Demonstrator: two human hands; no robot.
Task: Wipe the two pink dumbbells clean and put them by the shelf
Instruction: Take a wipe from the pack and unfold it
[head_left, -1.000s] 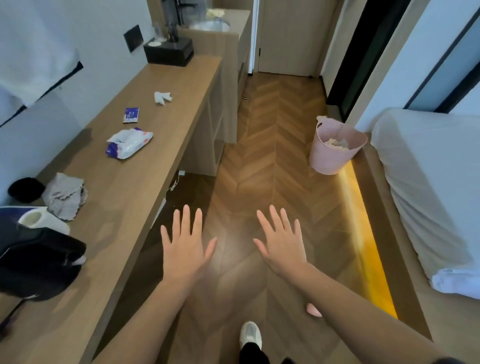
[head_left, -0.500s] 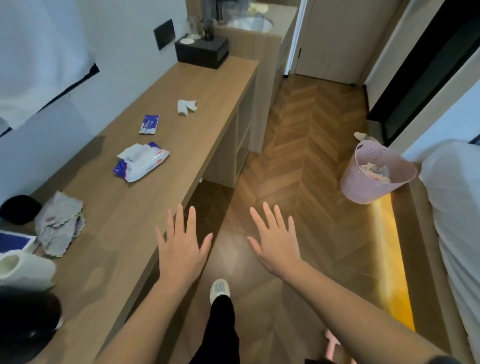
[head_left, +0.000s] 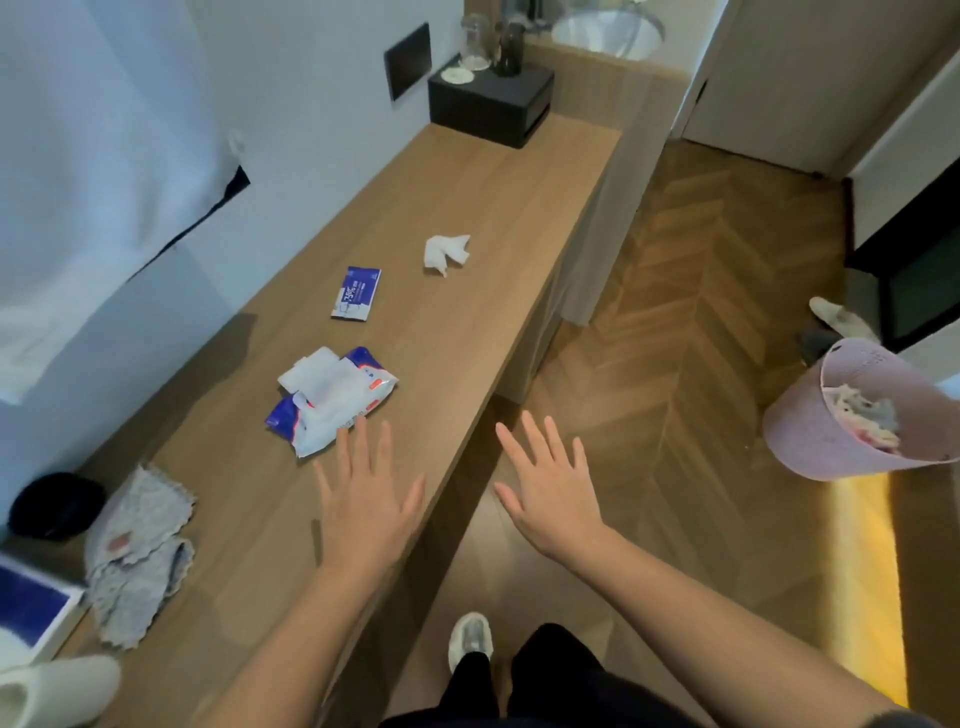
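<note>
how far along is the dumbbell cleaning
Nothing looks done: no pink dumbbells are in view. In hand: nothing; the left hand and right hand are open and empty, the left above the counter near the wet wipes pack. Remaining: take a wipe, clean both dumbbells, place them by the shelf.

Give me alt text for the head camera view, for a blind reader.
An open left hand hovers over a wooden counter near a wet-wipes pack; the open right hand hovers over the floor. A pink basket stands at right.
</note>
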